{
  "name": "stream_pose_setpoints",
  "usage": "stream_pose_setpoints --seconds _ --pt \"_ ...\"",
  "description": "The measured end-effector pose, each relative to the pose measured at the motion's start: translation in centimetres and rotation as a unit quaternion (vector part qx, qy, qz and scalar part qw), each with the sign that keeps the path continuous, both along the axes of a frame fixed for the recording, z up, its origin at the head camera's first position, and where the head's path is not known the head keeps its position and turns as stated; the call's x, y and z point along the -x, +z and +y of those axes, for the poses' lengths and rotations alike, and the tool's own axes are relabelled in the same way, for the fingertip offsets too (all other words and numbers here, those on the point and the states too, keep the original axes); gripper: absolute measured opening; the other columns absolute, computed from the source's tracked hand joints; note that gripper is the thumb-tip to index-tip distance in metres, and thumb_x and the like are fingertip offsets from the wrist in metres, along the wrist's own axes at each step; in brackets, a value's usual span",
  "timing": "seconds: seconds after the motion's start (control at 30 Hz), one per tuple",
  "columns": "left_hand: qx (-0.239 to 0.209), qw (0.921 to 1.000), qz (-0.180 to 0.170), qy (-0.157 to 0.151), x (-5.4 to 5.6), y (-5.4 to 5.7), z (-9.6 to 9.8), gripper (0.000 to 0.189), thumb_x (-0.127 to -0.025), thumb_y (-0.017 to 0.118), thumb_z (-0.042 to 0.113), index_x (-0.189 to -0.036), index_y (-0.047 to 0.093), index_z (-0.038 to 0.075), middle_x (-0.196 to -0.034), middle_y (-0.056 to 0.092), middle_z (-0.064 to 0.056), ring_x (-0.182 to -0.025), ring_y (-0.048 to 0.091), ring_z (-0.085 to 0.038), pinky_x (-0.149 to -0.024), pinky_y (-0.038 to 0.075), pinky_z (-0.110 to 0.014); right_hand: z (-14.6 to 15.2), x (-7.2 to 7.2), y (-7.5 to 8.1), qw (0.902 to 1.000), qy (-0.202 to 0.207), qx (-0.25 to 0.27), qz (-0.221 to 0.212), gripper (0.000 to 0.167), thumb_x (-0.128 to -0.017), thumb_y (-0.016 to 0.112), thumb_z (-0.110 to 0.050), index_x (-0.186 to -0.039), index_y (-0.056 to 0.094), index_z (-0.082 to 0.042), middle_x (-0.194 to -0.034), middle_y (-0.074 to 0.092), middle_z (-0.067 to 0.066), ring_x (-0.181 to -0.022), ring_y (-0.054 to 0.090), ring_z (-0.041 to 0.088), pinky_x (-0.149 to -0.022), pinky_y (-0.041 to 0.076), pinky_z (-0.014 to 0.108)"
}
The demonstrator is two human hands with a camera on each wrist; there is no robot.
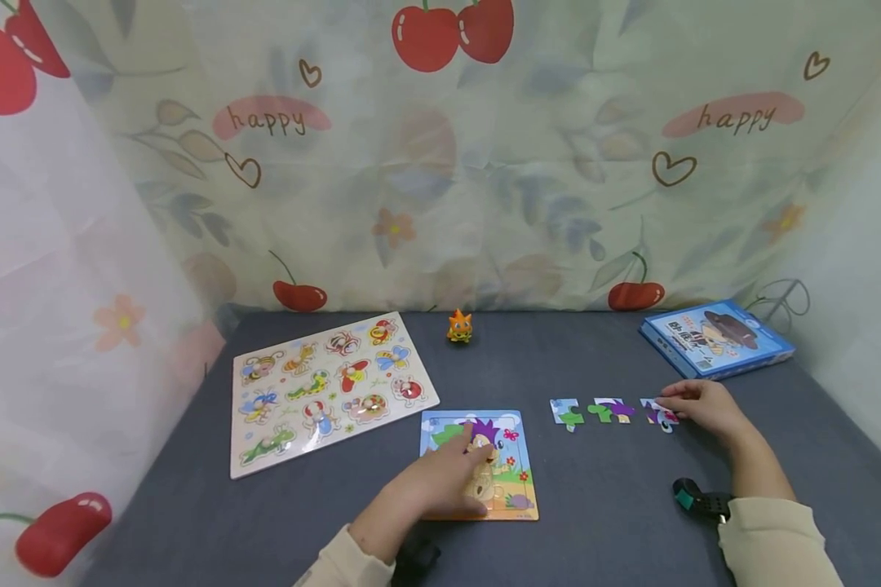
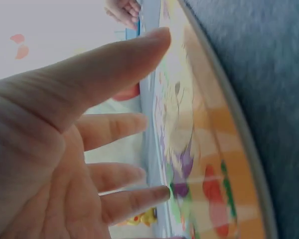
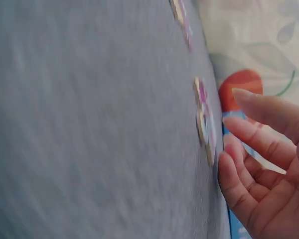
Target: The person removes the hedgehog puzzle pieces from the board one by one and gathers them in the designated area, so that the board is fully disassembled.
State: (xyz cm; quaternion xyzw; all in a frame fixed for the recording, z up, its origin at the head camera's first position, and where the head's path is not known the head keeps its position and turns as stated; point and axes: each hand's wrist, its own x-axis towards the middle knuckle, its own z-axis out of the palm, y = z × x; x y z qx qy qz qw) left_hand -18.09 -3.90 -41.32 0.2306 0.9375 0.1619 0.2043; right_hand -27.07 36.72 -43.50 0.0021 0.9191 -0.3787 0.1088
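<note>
A small square jigsaw puzzle [image 1: 520, 481] with a purple-haired cartoon figure lies near the table's front. My left hand [image 1: 444, 483] is spread across its left part, covering some of the picture. In the left wrist view the thumb and fingers are extended and apart, one fingertip right at the puzzle's surface. To the right, a row of loose jigsaw pieces lies flat: a blue-and-green piece [image 1: 567, 412], a green-and-purple piece [image 1: 611, 410] and a purple-and-red piece [image 1: 659, 416]. My right hand [image 1: 708, 409] is beside the last one, its fingers [image 3: 236, 181] loosely bent with a gap between thumb and fingertips.
A larger board of insect pictures [image 1: 323, 440] lies at the left. At the back stand a small orange-and-yellow toy figure [image 1: 459, 328] and, on the right, a blue box [image 1: 719, 338]. A patterned curtain [image 1: 470, 220] hangs behind the table.
</note>
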Motion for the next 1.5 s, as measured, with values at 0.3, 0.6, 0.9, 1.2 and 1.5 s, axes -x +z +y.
stream_pose_setpoints --seconds 0.3,0.6,0.9,1.2,1.5 --pt "-0.020 0.9996 -0.003 0.019 0.9 0.5 -1.9 0.074 -0.080 0.070 0.040 -0.144 0.038 0.021 -0.156 0.018 -0.011 -0.137 0.034 -0.031 -0.109 0.034 -0.046 -3.1 -0.8 1.4 0.9996 0.003 -0.002 0.028 0.050 -0.091 0.059 -0.036 -0.117 0.057 0.007 -0.098 0.064 0.013 -0.079 0.052 0.014 -0.063 0.047 0.025" --pt "-0.065 0.9979 0.001 0.010 2.4 -0.3 -4.5 0.067 -0.079 0.072 0.038 -0.137 0.048 0.014 -0.147 0.040 -0.011 -0.138 0.033 -0.028 -0.111 0.030 -0.046 -5.9 -1.2 1.6 0.9984 0.026 0.025 0.044 0.044 -0.089 0.063 -0.030 -0.114 0.059 0.006 -0.089 0.060 0.009 -0.071 0.049 0.010 -0.057 0.045 0.022" --pt "-0.090 0.9938 -0.062 0.021 2.8 -0.7 -5.9 0.082 -0.075 0.076 0.039 -0.142 0.039 0.011 -0.155 0.022 -0.012 -0.143 0.019 -0.031 -0.112 0.025 -0.051 -8.0 -1.0 1.7 0.9965 0.050 0.048 0.046 0.043 -0.088 0.064 -0.028 -0.114 0.060 0.007 -0.092 0.063 0.011 -0.073 0.052 0.010 -0.061 0.048 0.025" --pt "-0.086 0.9938 -0.067 0.022 2.7 -1.2 -6.4 0.087 -0.074 0.077 0.037 -0.144 0.035 0.008 -0.156 0.017 -0.009 -0.145 0.012 -0.028 -0.114 0.022 -0.049 -11.3 -0.7 1.7 0.9926 0.080 0.072 0.056 0.039 -0.086 0.067 -0.024 -0.110 0.063 0.006 -0.089 0.063 0.010 -0.073 0.051 0.011 -0.059 0.046 0.022" --pt "-0.089 0.9944 -0.055 0.014 2.8 -1.5 -6.4 0.090 -0.072 0.078 0.039 -0.144 0.034 0.006 -0.156 0.018 -0.011 -0.145 0.012 -0.029 -0.114 0.021 -0.049 -15.8 -0.4 1.7 0.9868 0.119 0.089 0.066 0.034 -0.083 0.071 -0.021 -0.105 0.066 0.004 -0.086 0.063 0.010 -0.074 0.053 0.015 -0.062 0.047 0.021"
